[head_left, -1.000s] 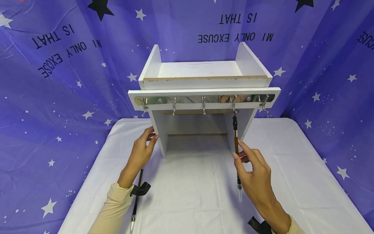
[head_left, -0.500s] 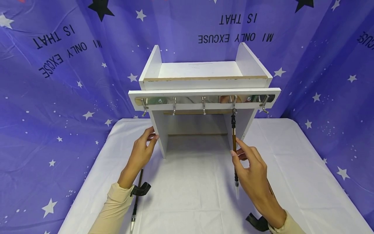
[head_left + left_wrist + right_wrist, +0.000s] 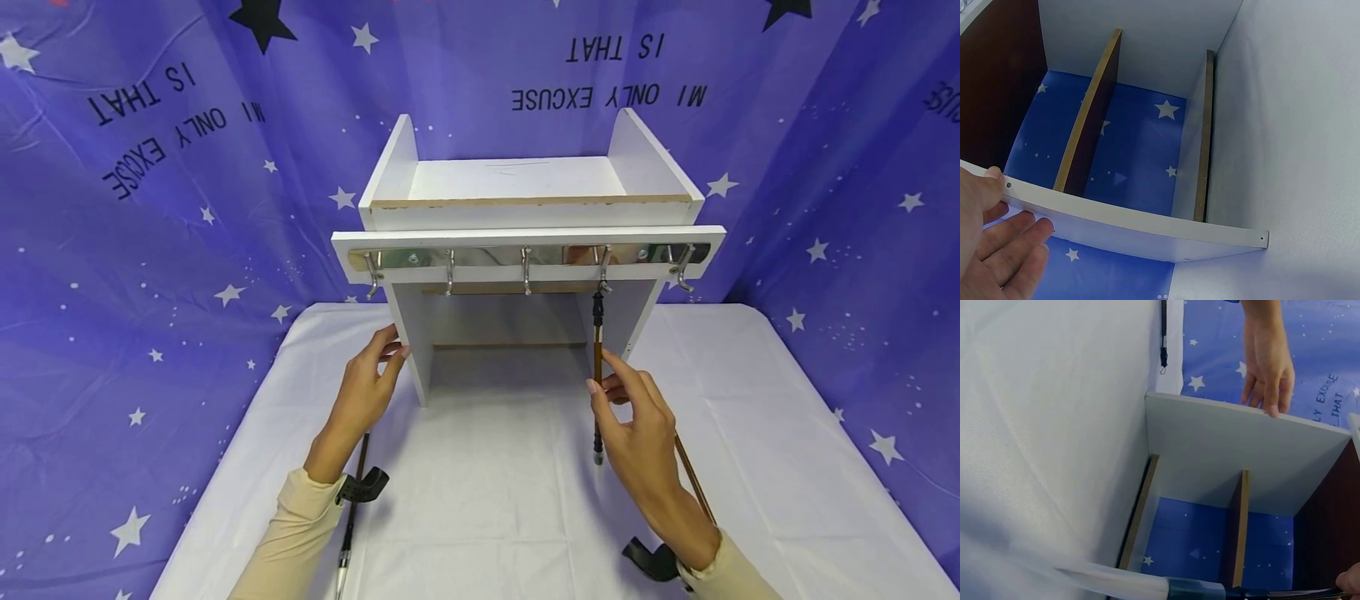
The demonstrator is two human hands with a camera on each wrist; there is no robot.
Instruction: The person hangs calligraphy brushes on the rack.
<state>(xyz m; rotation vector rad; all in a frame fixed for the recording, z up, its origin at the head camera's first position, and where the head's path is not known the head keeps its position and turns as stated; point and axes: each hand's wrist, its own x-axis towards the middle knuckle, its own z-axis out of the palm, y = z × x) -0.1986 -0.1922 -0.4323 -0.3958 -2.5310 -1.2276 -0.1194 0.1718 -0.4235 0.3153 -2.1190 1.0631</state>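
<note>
A white wooden shelf [image 3: 517, 217] carries a metal strip with several hooks. My left hand [image 3: 360, 396] grips the front edge of its left side panel [image 3: 412, 358], thumb on one face; the left wrist view shows this hand [image 3: 1007, 247] at the panel edge [image 3: 1129, 217]. My right hand [image 3: 643, 433] pinches a brown and black brush [image 3: 597, 312] upright, bristles down, its top just under the fourth hook from the left [image 3: 605, 265]. Whether its loop is around the hook cannot be told. In the right wrist view the brush [image 3: 1197, 589] crosses the bottom edge, thumb [image 3: 1350, 579] at right.
One brush [image 3: 349, 521] lies on the white cloth [image 3: 487, 500] beside my left forearm. Another [image 3: 696, 481] lies by my right wrist, partly hidden. Behind the shelf hangs a purple curtain [image 3: 480, 75] with stars and lettering.
My right hand and the brush have shifted a little left, and the brush's lower end looks higher and less extended. My left hand keeps its place on the panel.
</note>
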